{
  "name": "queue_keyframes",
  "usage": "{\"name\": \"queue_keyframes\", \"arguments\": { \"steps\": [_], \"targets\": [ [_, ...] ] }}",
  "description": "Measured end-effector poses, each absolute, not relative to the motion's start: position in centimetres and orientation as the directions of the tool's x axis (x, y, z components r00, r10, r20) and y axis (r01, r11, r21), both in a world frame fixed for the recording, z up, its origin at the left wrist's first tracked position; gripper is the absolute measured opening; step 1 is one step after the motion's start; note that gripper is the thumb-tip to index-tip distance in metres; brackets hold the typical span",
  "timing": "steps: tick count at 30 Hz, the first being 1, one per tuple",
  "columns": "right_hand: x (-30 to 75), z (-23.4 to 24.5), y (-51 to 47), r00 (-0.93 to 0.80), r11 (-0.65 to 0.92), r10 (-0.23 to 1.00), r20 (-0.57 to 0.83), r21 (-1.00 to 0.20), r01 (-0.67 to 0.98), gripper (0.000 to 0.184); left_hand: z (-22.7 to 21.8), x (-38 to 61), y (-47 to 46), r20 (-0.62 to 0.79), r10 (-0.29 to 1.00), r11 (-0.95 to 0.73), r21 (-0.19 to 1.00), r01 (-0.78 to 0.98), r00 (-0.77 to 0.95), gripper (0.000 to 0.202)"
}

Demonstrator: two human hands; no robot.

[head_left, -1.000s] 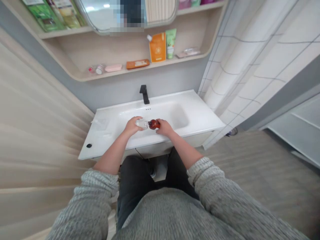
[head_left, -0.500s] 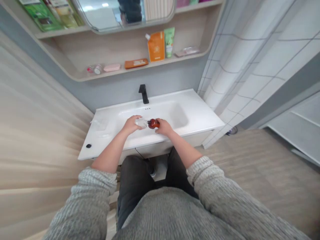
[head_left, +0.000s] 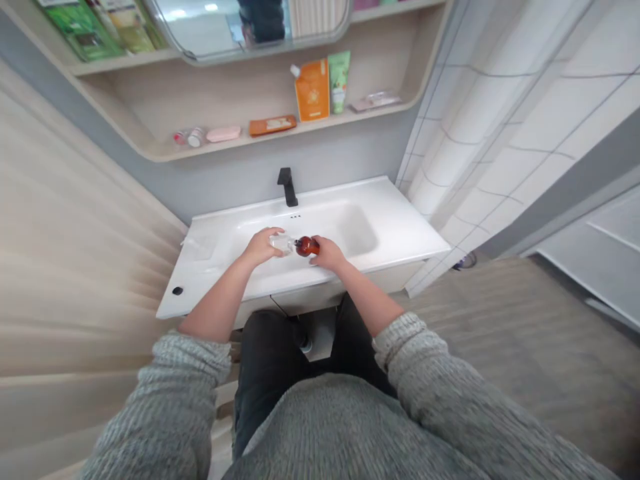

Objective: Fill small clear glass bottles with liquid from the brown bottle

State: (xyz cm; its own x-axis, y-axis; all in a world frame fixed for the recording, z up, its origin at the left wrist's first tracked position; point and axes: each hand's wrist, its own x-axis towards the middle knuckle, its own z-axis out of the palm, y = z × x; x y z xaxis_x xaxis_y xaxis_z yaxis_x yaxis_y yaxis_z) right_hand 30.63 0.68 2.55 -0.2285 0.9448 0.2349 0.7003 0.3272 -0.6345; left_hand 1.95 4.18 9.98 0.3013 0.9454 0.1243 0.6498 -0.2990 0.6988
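Above the white basin of the sink (head_left: 345, 227), my two hands work close together. My left hand (head_left: 260, 246) is closed around a small clear plastic bottle (head_left: 281, 243). My right hand (head_left: 327, 253) grips a round amber bottle (head_left: 306, 246) with a glossy surface. The two bottles meet end to end, held level. The join between them is too small to make out, and my fingers hide parts of both.
A black faucet (head_left: 287, 187) rises behind the basin. Above it, a wooden shelf (head_left: 150, 143) holds an orange pouch (head_left: 312, 90), a green tube (head_left: 339, 81) and small toiletries. A mirror (head_left: 250, 27) hangs above, and a tiled wall (head_left: 480, 133) stands to the right.
Both hands and bottles stay almost in place, with only a slight shift. The whole view has moved a little.
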Motion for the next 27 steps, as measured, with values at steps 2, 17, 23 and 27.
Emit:
{"name": "queue_keyframes", "arguments": {
  "steps": [2,17,23,27],
  "targets": [
    [30.6,2.6,0.7,-0.227,0.323,0.946,0.23,-0.637,0.7,0.076,10.3,2.1,4.2,0.131,0.943,-0.309,0.687,0.657,0.306,0.078],
    [30.5,2.9,0.5,-0.208,0.304,0.952,0.223,-0.655,0.691,0.079,11.5,2.2,4.4,0.132,0.936,-0.327,0.672,0.664,0.327,0.079],
    [30.5,3.0,0.5,-0.205,0.301,0.954,0.22,-0.661,0.688,0.079,12.1,2.5,4.2,0.137,0.931,-0.34,0.663,0.667,0.339,0.078],
    [30.5,2.9,0.5,-0.205,0.299,0.954,0.219,-0.662,0.687,0.079,12.7,2.7,4.0,0.119,0.937,-0.327,0.631,0.704,0.329,0.08]
  ]
}}
